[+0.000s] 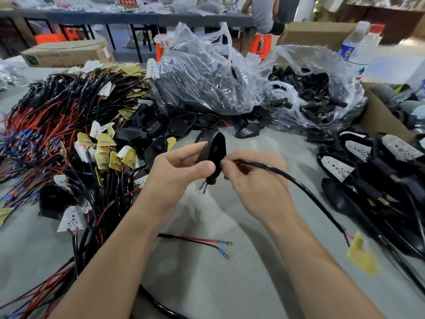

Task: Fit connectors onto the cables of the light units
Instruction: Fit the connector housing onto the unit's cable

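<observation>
My left hand (177,171) grips a black plastic light housing (215,148) above the middle of the table. Two blue-tipped wire ends (203,187) stick out below its neck. My right hand (255,178) pinches a black sheathed cable (299,183) right at the housing. That cable runs off to the right and ends in a yellow LED board (361,256). A loose red-and-black lead with blue terminals (202,242) lies on the grey table below my hands.
A heap of wired LED boards (69,134) fills the left side. Empty black housings (161,130) lie behind my hands. Clear bags (207,74) and a bag of black connectors (317,95) stand at the back. Assembled units (368,171) lie on the right, by a cardboard box (381,116).
</observation>
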`<state>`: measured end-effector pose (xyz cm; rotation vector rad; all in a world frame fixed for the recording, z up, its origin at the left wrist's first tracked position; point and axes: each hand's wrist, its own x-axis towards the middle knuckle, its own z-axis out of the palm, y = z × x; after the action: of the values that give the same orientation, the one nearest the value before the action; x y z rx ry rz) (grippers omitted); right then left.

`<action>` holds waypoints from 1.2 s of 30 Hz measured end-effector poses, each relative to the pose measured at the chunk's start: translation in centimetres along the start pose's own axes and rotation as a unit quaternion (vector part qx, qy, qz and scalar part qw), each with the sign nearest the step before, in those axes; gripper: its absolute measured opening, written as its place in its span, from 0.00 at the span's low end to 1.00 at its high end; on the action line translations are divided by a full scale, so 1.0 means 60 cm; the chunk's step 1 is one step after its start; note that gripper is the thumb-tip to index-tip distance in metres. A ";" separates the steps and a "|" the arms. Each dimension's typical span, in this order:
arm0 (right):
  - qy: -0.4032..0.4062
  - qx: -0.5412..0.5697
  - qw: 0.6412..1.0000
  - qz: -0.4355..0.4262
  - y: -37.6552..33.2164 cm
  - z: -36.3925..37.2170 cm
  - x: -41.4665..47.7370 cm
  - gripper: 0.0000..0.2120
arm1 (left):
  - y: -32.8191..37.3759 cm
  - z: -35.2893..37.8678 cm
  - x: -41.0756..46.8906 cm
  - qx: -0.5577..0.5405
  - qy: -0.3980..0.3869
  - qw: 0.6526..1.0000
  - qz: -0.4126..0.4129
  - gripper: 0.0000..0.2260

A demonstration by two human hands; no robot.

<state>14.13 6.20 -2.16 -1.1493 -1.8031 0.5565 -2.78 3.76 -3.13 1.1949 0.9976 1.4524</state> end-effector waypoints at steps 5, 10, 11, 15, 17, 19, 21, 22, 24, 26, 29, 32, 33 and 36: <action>-0.098 0.010 0.995 0.005 -0.004 0.008 -0.004 0.05 | -0.004 -0.004 0.003 -0.014 -0.006 0.994 -0.110 0.24; 0.072 0.040 0.996 0.023 -0.009 0.017 -0.007 0.18 | -0.002 0.003 0.004 -0.037 -0.037 0.982 -0.181 0.15; 0.071 0.068 0.995 0.020 -0.008 0.019 -0.008 0.22 | -0.002 0.004 0.003 -0.028 -0.045 0.981 -0.189 0.15; -0.013 0.059 0.993 0.103 0.007 0.019 -0.001 0.15 | -0.006 0.004 -0.004 -0.009 -0.096 0.975 -0.200 0.13; -0.024 0.029 0.991 0.128 0.015 0.019 0.003 0.08 | -0.011 0.005 -0.004 0.032 -0.128 0.972 -0.194 0.19; -0.002 0.043 0.985 0.166 0.019 0.018 0.005 0.04 | -0.015 0.007 -0.002 0.061 -0.074 0.976 -0.195 0.31; 0.012 0.056 0.974 0.217 0.022 0.016 0.007 0.00 | -0.013 0.008 0.000 0.070 -0.012 0.979 -0.191 0.27; 0.015 0.096 0.964 0.248 0.022 0.014 0.007 0.01 | -0.012 0.007 0.000 0.080 -0.009 0.979 -0.188 0.24; -0.004 0.226 0.924 0.308 0.022 0.010 0.010 0.04 | -0.011 0.004 0.000 0.107 -0.019 0.977 -0.183 0.19; -0.038 0.329 0.877 0.348 0.023 0.002 0.014 0.06 | -0.009 0.004 0.000 0.120 -0.001 0.976 -0.181 0.18; -0.087 0.405 0.832 0.368 0.025 -0.004 0.020 0.05 | -0.007 0.002 0.002 0.127 0.048 0.977 -0.163 0.14; -0.101 0.404 0.839 0.351 0.031 -0.004 0.022 0.09 | -0.005 -0.008 0.005 0.159 0.082 0.976 -0.128 0.13; -0.101 0.402 0.842 0.346 0.035 -0.004 0.023 0.10 | -0.006 -0.011 0.005 0.179 0.089 0.973 -0.116 0.13; -0.101 0.395 0.846 0.344 0.043 -0.008 0.026 0.12 | -0.010 -0.018 0.006 0.236 0.132 0.959 -0.082 0.14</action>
<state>15.55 8.76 -3.16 -1.1160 -1.0394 1.7100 -3.77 4.19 -3.86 1.2289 1.6576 1.3007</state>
